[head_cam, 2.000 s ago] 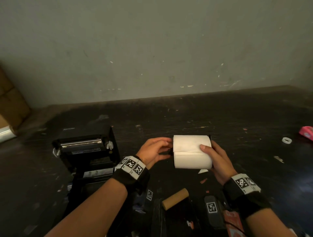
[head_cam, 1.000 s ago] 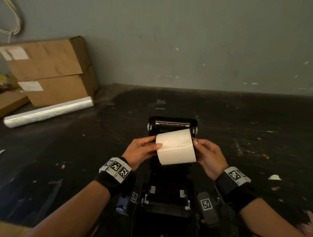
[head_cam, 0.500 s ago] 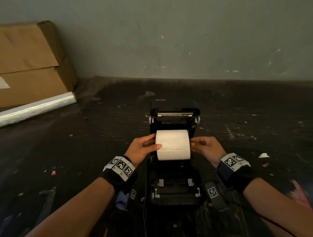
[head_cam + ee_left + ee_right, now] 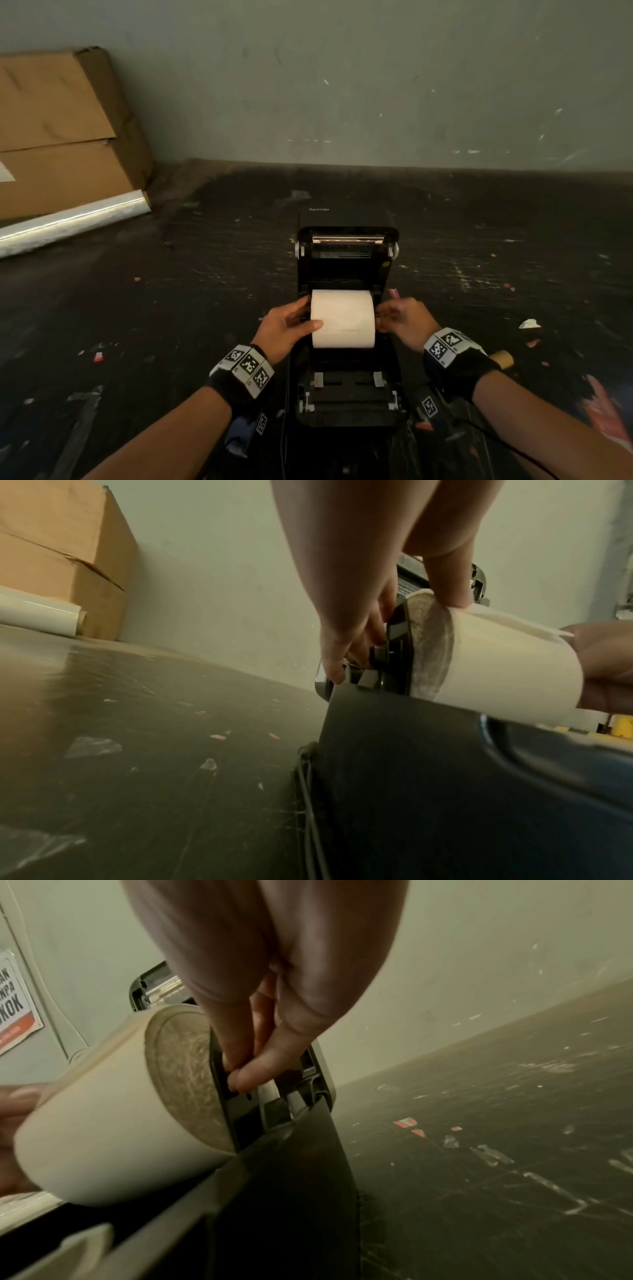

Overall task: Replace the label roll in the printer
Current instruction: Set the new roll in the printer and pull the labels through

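over open printer [image 4: 347,394] | label roll [image 4: 342,318] between hands | left hand [image 4: 287,328] holds roll | right hand [image 4: 403,317] pinches guide

The label roll [image 4: 342,318] is hiding the printer [image 4: 347,394] bay beneath it. The picture's left edge is cutting off the cardboard boxes [image 4: 61,137]. The wall notice [image 4: 13,999] is showing only partial lettering.

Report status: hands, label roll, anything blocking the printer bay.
Left hand holds label roll, thumb on its face. Right hand pinches at the holder by the roll's end. Roll sits in open printer bay, lid up. Nothing seen blocking.
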`<state>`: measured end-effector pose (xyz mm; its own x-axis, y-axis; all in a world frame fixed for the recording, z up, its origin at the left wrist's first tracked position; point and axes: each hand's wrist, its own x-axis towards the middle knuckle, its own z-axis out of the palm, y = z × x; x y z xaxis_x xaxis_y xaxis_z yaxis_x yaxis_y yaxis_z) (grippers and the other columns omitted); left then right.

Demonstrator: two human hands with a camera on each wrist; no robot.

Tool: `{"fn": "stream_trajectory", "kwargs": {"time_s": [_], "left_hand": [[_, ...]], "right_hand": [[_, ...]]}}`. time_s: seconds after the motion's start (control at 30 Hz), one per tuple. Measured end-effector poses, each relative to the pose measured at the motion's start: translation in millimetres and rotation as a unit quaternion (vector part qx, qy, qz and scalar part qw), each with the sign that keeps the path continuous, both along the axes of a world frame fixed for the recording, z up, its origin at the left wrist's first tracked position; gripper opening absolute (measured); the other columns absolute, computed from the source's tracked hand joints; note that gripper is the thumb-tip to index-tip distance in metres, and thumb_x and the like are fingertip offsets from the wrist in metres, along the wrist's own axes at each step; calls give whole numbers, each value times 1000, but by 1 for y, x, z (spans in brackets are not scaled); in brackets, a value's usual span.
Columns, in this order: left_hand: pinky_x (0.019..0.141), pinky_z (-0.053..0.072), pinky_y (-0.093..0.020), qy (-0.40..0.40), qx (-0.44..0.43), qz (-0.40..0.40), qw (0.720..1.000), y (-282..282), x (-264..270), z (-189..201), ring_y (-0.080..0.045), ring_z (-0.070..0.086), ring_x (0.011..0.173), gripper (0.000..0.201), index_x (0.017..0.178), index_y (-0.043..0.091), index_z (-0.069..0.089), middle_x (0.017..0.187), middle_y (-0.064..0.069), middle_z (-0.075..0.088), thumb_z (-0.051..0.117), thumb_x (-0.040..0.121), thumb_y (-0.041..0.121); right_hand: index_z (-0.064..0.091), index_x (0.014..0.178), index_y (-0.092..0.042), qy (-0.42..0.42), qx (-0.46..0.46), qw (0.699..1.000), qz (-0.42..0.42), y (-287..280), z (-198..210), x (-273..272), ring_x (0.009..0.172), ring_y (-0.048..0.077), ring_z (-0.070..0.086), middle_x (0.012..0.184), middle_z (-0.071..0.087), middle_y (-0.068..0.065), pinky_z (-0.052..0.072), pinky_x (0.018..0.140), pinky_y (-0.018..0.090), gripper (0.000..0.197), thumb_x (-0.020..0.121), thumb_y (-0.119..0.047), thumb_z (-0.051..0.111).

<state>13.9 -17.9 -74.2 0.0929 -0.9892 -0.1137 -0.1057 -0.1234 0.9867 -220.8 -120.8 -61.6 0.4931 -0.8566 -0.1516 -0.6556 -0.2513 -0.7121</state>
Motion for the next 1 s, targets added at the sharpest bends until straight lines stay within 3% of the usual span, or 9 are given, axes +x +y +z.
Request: {"fn": "stream_trajectory", "kwargs": {"time_s": [0.1, 0.3, 0.47, 0.63, 1.0], "left_hand": [[107, 41, -33, -31, -4, -5, 1000, 0, -2, -4, -3, 55, 117, 56, 134, 22, 48, 120, 15, 61, 67, 82, 11], [111, 37, -39, -115, -7, -3, 993, 3, -3, -14, -8, 48, 126, 62, 138, 33, 41, 127, 17, 54, 68, 82, 26], [113, 32, -36, -142, -11, 12, 990, 6, -7, -17, -7, 42, 129, 65, 141, 31, 35, 140, 7, 51, 66, 84, 28], [114, 33, -40, -136, -14, 7, 991, 5, -8, -18, -9, 42, 131, 66, 142, 31, 35, 141, 7, 50, 66, 84, 28], [110, 28, -27, -190, -15, 17, 982, 9, -14, -23, -5, 39, 130, 67, 143, 29, 34, 141, 5, 49, 67, 84, 25]], "right_hand": [[65, 109, -9, 1, 11, 1000, 1, -1, -2, -2, 89, 10, 67, 101, 71, 6, 53, 84, 23, 26, 84, -7, 63], [64, 111, -9, 3, 25, 1000, 4, 1, -11, -4, 89, 12, 68, 102, 72, 8, 52, 84, 23, 27, 85, -3, 60], [64, 110, -9, -3, 16, 1000, 3, 1, -13, -4, 91, 14, 68, 102, 72, 9, 53, 87, 28, 26, 85, -3, 59], [63, 111, -12, 13, -1, 1000, 5, 1, -13, -7, 95, 13, 67, 104, 71, 6, 51, 93, 32, 27, 85, -6, 60], [63, 113, -12, 81, -54, 995, 20, 7, -7, -5, 104, 15, 63, 111, 68, 6, 48, 92, 26, 26, 87, -10, 59]]}}
